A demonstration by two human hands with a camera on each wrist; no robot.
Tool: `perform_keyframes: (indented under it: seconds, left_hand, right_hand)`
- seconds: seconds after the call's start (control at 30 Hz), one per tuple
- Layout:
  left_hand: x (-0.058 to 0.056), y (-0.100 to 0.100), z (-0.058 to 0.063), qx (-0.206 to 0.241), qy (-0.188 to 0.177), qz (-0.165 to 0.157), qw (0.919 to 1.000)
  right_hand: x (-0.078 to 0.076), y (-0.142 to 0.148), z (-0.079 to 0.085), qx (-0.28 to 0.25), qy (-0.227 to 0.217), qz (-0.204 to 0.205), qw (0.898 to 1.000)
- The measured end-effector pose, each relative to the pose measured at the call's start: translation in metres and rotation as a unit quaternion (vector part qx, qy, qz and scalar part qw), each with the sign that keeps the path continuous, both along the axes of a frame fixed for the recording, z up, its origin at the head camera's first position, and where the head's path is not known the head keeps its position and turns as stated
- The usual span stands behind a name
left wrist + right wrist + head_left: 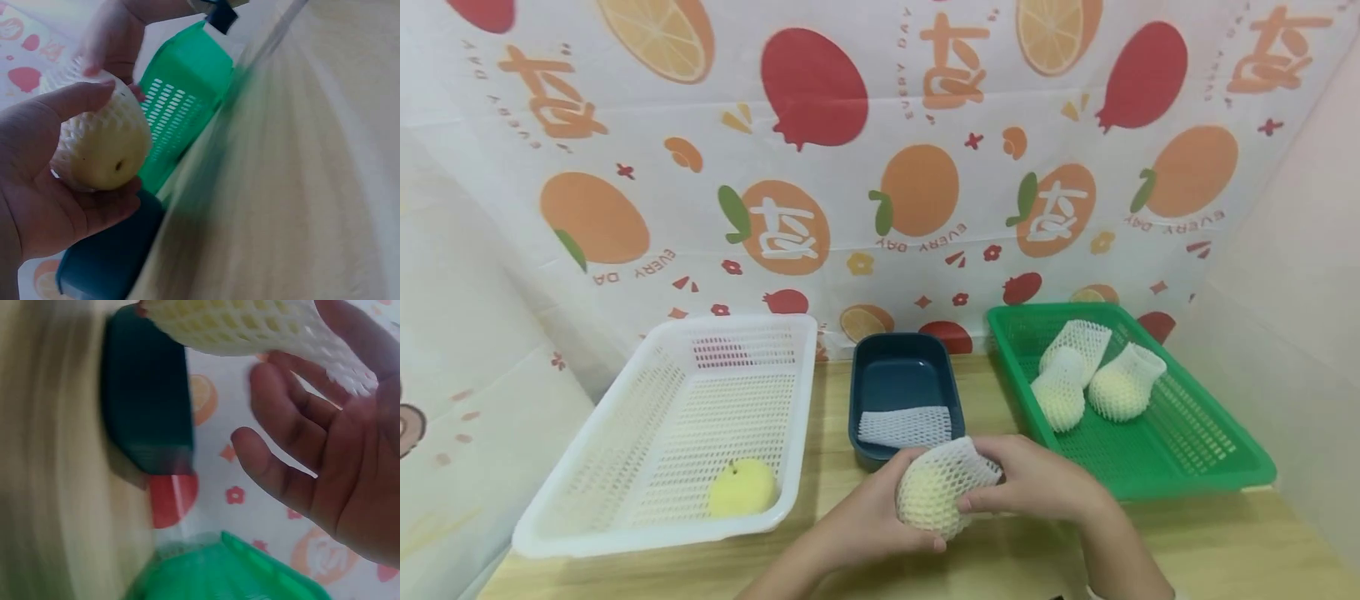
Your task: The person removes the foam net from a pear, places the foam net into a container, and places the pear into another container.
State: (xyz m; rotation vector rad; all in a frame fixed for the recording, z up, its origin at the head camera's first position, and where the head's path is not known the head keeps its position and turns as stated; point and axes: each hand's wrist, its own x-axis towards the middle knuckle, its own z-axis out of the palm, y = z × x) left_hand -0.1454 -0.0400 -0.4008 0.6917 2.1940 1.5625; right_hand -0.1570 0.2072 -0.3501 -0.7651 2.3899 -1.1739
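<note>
Two hands work on one yellow fruit, partly sleeved in a white foam net. The left hand has its fingers curled round the fruit; the right hand, fingers part-closed, holds the net's open end. Beyond the fingers: blue tray, one flat net inside. Left of them: white basket, one bare fruit. Right: green basket.

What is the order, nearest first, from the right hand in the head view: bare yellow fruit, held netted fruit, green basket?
1. Held netted fruit: touching the right hand.
2. Green basket: just beyond, right.
3. Bare yellow fruit: left, in white basket.
</note>
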Motion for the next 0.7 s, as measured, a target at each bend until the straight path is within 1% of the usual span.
perform_keyframes:
  seconds: [0.07, 0.13, 0.23, 0.3, 0.4, 0.47, 0.53, 0.6, 0.7]
  left_hand:
    - [0.000, 0.001, -0.003, -0.012, -0.002, -0.012, 0.9999]
    - [0.001, 0.002, -0.006, -0.029, -0.002, -0.022, 0.9994]
    - [0.000, 0.002, -0.008, -0.057, 0.007, -0.031, 0.9979]
    - [0.000, 0.002, -0.010, -0.080, 0.014, -0.034, 0.9961]
    - [-0.001, 0.000, -0.012, -0.110, 0.037, -0.037, 0.9926]
    - [-0.001, -0.002, -0.014, -0.134, 0.052, -0.035, 0.9890]
    - [-0.002, -0.005, -0.015, -0.149, 0.064, -0.037, 0.9860]
    - [-0.004, -0.009, -0.013, -0.159, 0.059, -0.042, 0.9847]
    - [-0.005, -0.016, -0.005, -0.162, 0.052, -0.058, 0.9837]
  right_hand:
    - [0.001, 0.000, -0.010, -0.017, -0.029, 0.001, 0.999]
    - [0.001, -0.002, -0.019, -0.027, -0.043, 0.004, 0.999]
    - [-0.005, -0.009, -0.025, -0.018, -0.037, -0.002, 0.999]
    - [-0.012, -0.015, -0.025, 0.001, -0.021, 0.000, 1.000]
    - [-0.020, -0.025, -0.023, 0.030, 0.001, 0.020, 0.999]
    - [-0.024, -0.030, -0.020, 0.038, 0.011, 0.038, 0.998]
    - [-0.026, -0.034, -0.017, 0.041, 0.015, 0.050, 0.998]
    - [-0.027, -0.036, -0.014, 0.042, 0.015, 0.053, 0.998]
    - [-0.029, -0.037, -0.013, 0.040, 0.013, 0.053, 0.998]
